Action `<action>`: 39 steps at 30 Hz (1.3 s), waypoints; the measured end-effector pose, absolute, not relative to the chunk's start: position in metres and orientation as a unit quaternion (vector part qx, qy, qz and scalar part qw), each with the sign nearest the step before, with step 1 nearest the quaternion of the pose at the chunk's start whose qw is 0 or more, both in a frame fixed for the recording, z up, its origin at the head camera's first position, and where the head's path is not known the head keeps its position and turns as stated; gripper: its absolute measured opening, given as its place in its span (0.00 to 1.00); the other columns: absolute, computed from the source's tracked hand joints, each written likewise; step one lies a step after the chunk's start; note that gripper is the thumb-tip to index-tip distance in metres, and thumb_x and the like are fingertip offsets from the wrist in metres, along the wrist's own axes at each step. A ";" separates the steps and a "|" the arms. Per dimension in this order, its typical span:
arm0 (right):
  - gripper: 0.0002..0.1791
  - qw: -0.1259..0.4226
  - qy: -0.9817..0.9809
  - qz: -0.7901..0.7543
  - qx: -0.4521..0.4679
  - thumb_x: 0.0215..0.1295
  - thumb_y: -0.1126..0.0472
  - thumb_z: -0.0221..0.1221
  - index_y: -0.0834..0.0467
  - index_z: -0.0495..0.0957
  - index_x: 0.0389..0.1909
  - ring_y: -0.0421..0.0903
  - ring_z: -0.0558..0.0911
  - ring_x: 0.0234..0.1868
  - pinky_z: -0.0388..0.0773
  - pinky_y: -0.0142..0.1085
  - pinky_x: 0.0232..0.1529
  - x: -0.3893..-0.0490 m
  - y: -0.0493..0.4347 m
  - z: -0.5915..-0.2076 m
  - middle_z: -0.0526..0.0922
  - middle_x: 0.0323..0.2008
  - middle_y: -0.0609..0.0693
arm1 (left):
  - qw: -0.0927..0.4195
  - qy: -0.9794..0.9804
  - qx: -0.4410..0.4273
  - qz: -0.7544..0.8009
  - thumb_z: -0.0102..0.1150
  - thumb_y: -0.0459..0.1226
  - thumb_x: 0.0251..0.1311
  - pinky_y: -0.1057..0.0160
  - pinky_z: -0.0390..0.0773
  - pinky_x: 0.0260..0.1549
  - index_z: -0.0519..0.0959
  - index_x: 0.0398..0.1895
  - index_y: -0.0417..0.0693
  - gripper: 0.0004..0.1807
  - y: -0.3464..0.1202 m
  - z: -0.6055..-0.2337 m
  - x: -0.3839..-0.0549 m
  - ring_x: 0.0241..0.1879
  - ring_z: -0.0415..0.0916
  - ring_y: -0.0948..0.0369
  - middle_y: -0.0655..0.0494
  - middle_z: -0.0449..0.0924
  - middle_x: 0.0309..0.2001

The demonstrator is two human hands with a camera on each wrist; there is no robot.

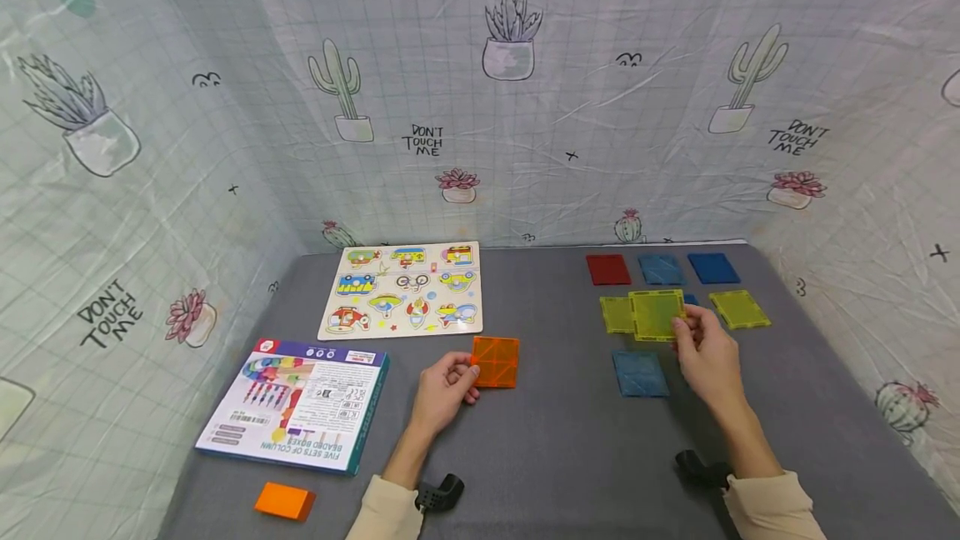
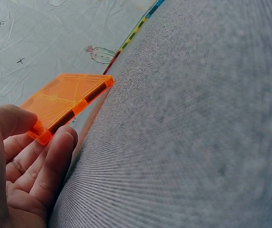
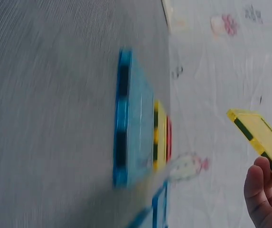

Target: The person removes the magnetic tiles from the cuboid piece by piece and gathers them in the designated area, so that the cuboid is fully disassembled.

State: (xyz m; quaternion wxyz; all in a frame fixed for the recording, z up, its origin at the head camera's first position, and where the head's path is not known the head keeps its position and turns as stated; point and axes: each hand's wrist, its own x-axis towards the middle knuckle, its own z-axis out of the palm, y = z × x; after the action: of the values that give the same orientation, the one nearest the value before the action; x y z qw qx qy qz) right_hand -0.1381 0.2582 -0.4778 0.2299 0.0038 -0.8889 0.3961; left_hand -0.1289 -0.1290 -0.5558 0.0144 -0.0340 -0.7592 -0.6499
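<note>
Between the thumb and fingers of my left hand (image 1: 444,390) is a see-through orange square tile (image 1: 495,362); the left wrist view shows the orange tile (image 2: 64,102) pinched at one corner. My right hand (image 1: 708,352) pinches a see-through yellow square tile (image 1: 656,316) by its edge, raised off the table in the right wrist view. Behind it lie another yellow tile (image 1: 616,315) and a mostly hidden blue tile (image 1: 691,299). A pale blue tile (image 1: 640,374) lies nearer me, and a third yellow tile (image 1: 739,309) to the right.
A red tile (image 1: 608,269), a pale blue tile (image 1: 662,269) and a dark blue tile (image 1: 714,267) form the back row. On the left are a wooden vehicle puzzle board (image 1: 401,290), a flat bead-set box (image 1: 292,407) and an orange block (image 1: 283,501). Printed cloth walls surround the grey table (image 1: 555,457).
</note>
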 end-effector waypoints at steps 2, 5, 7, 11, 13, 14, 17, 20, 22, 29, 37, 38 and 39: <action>0.19 0.235 -0.891 0.389 -0.014 0.75 0.61 0.54 0.71 0.72 0.59 0.20 0.73 0.23 0.73 0.17 0.23 -0.136 0.268 -0.479 0.82 0.35 0.62 | 0.014 -0.759 -0.036 -0.650 0.64 0.36 0.65 0.66 0.85 0.22 0.82 0.46 0.42 0.10 -0.129 -0.555 -0.129 0.19 0.80 0.60 0.42 0.84 0.29; 0.20 0.239 -0.892 0.381 -0.039 0.76 0.61 0.53 0.71 0.72 0.60 0.17 0.72 0.23 0.72 0.15 0.23 -0.134 0.282 -0.481 0.82 0.37 0.63 | 0.013 -0.761 -0.037 -0.648 0.64 0.37 0.66 0.66 0.85 0.22 0.82 0.46 0.42 0.10 -0.129 -0.555 -0.129 0.19 0.80 0.61 0.42 0.84 0.29; 0.20 0.241 -0.892 0.378 -0.054 0.76 0.61 0.52 0.71 0.71 0.61 0.14 0.70 0.23 0.71 0.14 0.23 -0.132 0.291 -0.483 0.82 0.38 0.63 | 0.014 -0.762 -0.037 -0.646 0.64 0.36 0.66 0.66 0.85 0.22 0.82 0.47 0.42 0.10 -0.130 -0.556 -0.129 0.19 0.80 0.62 0.43 0.84 0.29; 0.21 0.241 -0.890 0.379 -0.079 0.76 0.60 0.51 0.70 0.71 0.62 0.13 0.69 0.22 0.70 0.14 0.23 -0.130 0.305 -0.486 0.81 0.39 0.63 | 0.016 -0.767 -0.039 -0.641 0.63 0.36 0.66 0.66 0.85 0.22 0.82 0.48 0.42 0.11 -0.130 -0.556 -0.128 0.19 0.80 0.62 0.44 0.84 0.29; 0.21 0.239 -0.889 0.379 -0.091 0.77 0.60 0.51 0.70 0.70 0.62 0.14 0.69 0.22 0.71 0.15 0.21 -0.129 0.312 -0.488 0.80 0.39 0.62 | 0.018 -0.768 -0.040 -0.638 0.63 0.37 0.66 0.66 0.85 0.22 0.82 0.48 0.42 0.11 -0.131 -0.556 -0.128 0.19 0.80 0.63 0.44 0.84 0.30; 0.21 0.239 -0.889 0.379 -0.097 0.77 0.60 0.50 0.71 0.70 0.62 0.14 0.69 0.21 0.70 0.16 0.21 -0.128 0.315 -0.489 0.79 0.39 0.62 | 0.018 -0.769 -0.040 -0.638 0.63 0.37 0.66 0.66 0.85 0.23 0.82 0.48 0.42 0.11 -0.131 -0.555 -0.128 0.19 0.80 0.63 0.45 0.84 0.30; 0.21 0.242 -0.888 0.373 -0.114 0.76 0.60 0.51 0.71 0.70 0.62 0.14 0.67 0.20 0.70 0.18 0.18 -0.127 0.325 -0.491 0.79 0.38 0.62 | 0.019 -0.769 -0.041 -0.637 0.63 0.37 0.66 0.66 0.85 0.23 0.82 0.48 0.42 0.11 -0.130 -0.554 -0.128 0.20 0.80 0.63 0.45 0.84 0.30; 0.22 0.243 -0.890 0.363 -0.132 0.76 0.60 0.50 0.71 0.70 0.62 0.15 0.66 0.19 0.68 0.19 0.17 -0.126 0.333 -0.494 0.79 0.39 0.62 | 0.019 -0.769 -0.043 -0.637 0.63 0.37 0.66 0.66 0.85 0.23 0.81 0.48 0.41 0.11 -0.130 -0.554 -0.127 0.20 0.80 0.64 0.44 0.84 0.31; 0.22 0.240 -0.890 0.359 -0.144 0.76 0.60 0.50 0.71 0.70 0.62 0.15 0.66 0.19 0.68 0.19 0.16 -0.124 0.339 -0.495 0.79 0.39 0.62 | 0.018 -0.769 -0.041 -0.637 0.63 0.36 0.66 0.66 0.85 0.23 0.81 0.48 0.41 0.11 -0.130 -0.554 -0.128 0.20 0.80 0.64 0.44 0.84 0.31; 0.24 0.216 -0.891 0.355 -0.181 0.77 0.58 0.48 0.70 0.69 0.65 0.18 0.67 0.17 0.69 0.21 0.16 -0.120 0.359 -0.505 0.79 0.39 0.63 | 0.015 -0.770 -0.035 -0.637 0.63 0.35 0.65 0.66 0.85 0.23 0.82 0.46 0.41 0.09 -0.129 -0.555 -0.128 0.20 0.80 0.63 0.44 0.84 0.30; 0.25 0.199 -0.892 0.350 -0.208 0.78 0.57 0.46 0.71 0.68 0.66 0.19 0.67 0.14 0.70 0.21 0.15 -0.118 0.377 -0.511 0.80 0.38 0.65 | 0.012 -0.772 -0.034 -0.635 0.63 0.35 0.65 0.66 0.85 0.23 0.82 0.46 0.42 0.09 -0.128 -0.554 -0.128 0.21 0.80 0.63 0.45 0.84 0.31; 0.25 0.194 -0.892 0.350 -0.210 0.78 0.57 0.46 0.71 0.68 0.66 0.19 0.67 0.14 0.71 0.21 0.15 -0.117 0.379 -0.512 0.81 0.38 0.65 | 0.012 -0.771 -0.034 -0.636 0.63 0.35 0.65 0.66 0.85 0.23 0.82 0.46 0.42 0.09 -0.128 -0.554 -0.128 0.21 0.80 0.63 0.45 0.83 0.31; 0.25 0.188 -0.892 0.352 -0.212 0.78 0.57 0.46 0.71 0.67 0.66 0.19 0.68 0.14 0.72 0.22 0.15 -0.116 0.382 -0.513 0.81 0.38 0.65 | 0.011 -0.771 -0.034 -0.636 0.63 0.35 0.65 0.66 0.85 0.24 0.82 0.46 0.42 0.09 -0.128 -0.554 -0.128 0.21 0.81 0.63 0.45 0.83 0.31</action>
State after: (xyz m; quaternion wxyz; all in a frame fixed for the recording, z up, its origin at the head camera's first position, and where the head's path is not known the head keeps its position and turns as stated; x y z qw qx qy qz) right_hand -0.1164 0.3818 -0.5127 0.1877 -0.2116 -0.8923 0.3518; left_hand -0.1280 -0.1280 -0.5544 0.0107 -0.0340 -0.7712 -0.6356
